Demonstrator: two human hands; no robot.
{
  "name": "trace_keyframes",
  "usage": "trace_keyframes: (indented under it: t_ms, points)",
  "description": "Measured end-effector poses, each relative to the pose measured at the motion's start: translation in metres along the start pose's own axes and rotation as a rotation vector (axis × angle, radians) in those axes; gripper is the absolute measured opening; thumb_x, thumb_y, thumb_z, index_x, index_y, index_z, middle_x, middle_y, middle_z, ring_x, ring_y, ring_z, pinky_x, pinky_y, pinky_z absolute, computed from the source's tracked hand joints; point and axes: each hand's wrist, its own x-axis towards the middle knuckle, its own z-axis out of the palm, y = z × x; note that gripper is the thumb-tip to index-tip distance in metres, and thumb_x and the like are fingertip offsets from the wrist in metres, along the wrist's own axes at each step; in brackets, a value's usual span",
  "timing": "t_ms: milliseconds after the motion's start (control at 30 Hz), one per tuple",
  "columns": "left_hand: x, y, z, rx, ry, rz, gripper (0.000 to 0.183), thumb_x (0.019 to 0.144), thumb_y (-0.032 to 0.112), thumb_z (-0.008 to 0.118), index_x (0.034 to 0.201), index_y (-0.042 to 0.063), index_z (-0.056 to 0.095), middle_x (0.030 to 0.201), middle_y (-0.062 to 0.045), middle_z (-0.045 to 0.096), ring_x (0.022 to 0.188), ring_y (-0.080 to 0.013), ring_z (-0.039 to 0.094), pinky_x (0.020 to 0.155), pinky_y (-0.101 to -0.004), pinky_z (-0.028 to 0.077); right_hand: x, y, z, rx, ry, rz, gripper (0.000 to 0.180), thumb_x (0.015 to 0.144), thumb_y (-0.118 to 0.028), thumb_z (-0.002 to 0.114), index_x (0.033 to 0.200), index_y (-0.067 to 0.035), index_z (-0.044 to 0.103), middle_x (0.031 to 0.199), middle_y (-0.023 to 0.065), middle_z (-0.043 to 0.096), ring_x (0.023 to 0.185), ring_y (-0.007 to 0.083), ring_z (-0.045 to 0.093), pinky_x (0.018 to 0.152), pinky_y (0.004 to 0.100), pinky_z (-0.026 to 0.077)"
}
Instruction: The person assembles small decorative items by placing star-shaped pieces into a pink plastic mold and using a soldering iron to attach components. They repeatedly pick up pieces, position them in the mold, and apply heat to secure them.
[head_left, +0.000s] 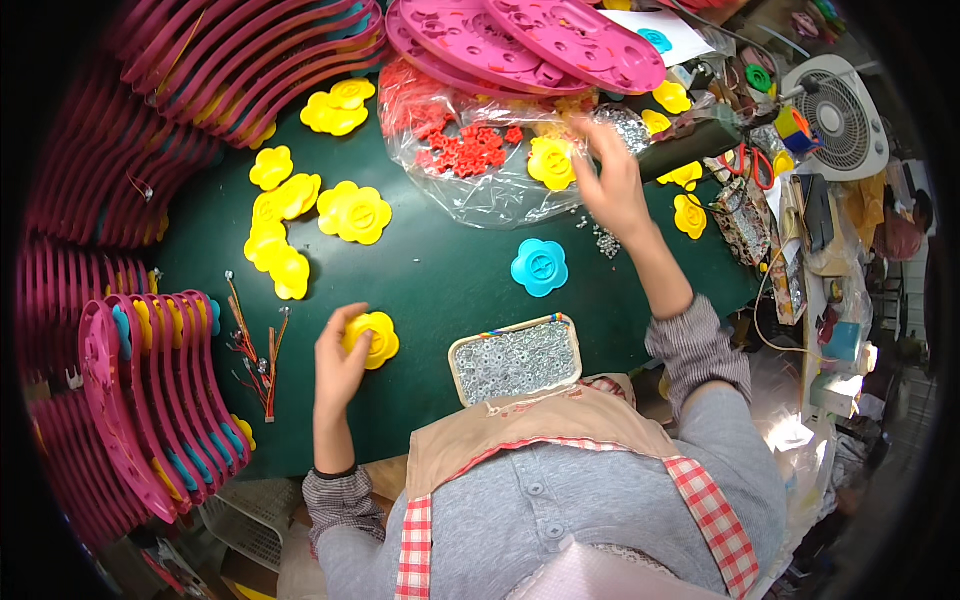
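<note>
My left hand (342, 352) holds a yellow flower-shaped plastic piece (381, 341) by its left side, thumb on top, low over the green table. My right hand (611, 180) is at the right part of a clear plastic bag (480, 199); its fingers are beside another yellow flower piece (552, 163), and whether they grip it I cannot tell. Small red star-shaped parts (472, 150) lie in or on the bag. A blue flower piece (540, 268) rests on the table, above a tray of small metal screws (517, 356). Loose metal bits (606, 241) lie below my right hand.
Several yellow flower pieces (355, 213) lie at left centre. Pink plastic frames (255, 67) stand in rows along the left; pink discs (577, 45) are stacked at the top. Wires (262, 360) lie left of my left hand. Red-handled scissors (752, 166) and a fan (836, 116) are at right.
</note>
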Motion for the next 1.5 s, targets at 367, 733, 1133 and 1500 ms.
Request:
trace_keyframes:
  t_ms: [367,733,1133,1500]
  points:
    - [-0.003,0.049,0.071,0.36,0.266,0.507,0.058,0.088,0.006,0.078,0.141,0.002,0.058,0.145,-0.021,0.054,0.137,-0.037,0.052,0.115,-0.0466,0.041,0.087,-0.038,0.015,-0.232,0.475,-0.011,0.021,0.082,-0.011,0.073,0.102,-0.009,0.078,0.102,0.0075,0.073,0.096,0.0301,0.072,0.085,0.0426,0.055]
    - [0.076,0.08,0.114,0.068,0.69,0.95,0.086,0.091,0.012,0.079,0.161,0.002,0.029,0.156,-0.024,0.041,0.137,-0.0393,0.049,0.111,-0.0522,0.046,0.018,-0.222,0.013,1.622,-0.241,0.251,0.021,0.095,-0.007,0.077,0.112,-0.002,0.064,0.089,0.0012,0.067,0.078,0.008,0.064,0.072,0.0248,0.054]
    - [0.026,0.079,-0.044,-0.531,0.435,0.424,0.053,0.102,0.004,0.063,0.152,-0.002,0.046,0.146,-0.018,0.059,0.127,-0.0281,0.063,0.108,-0.0419,0.054,0.001,-0.079,0.009,0.809,0.012,0.244,0.077,0.092,-0.028,0.085,0.151,0.002,0.045,0.144,0.0148,0.056,0.132,0.0218,0.055,0.112,0.0403,0.046]
    - [0.005,0.016,-0.01,-0.447,0.257,0.086,0.061,0.098,-0.003,0.067,0.156,0.001,0.046,0.148,-0.011,0.058,0.133,-0.0201,0.059,0.113,-0.0342,0.047,-0.099,-0.031,0.013,0.505,-0.256,0.378,0.079,0.09,0.001,0.074,0.158,-0.001,0.035,0.151,0.0166,0.053,0.137,0.0225,0.056,0.115,0.0374,0.045]
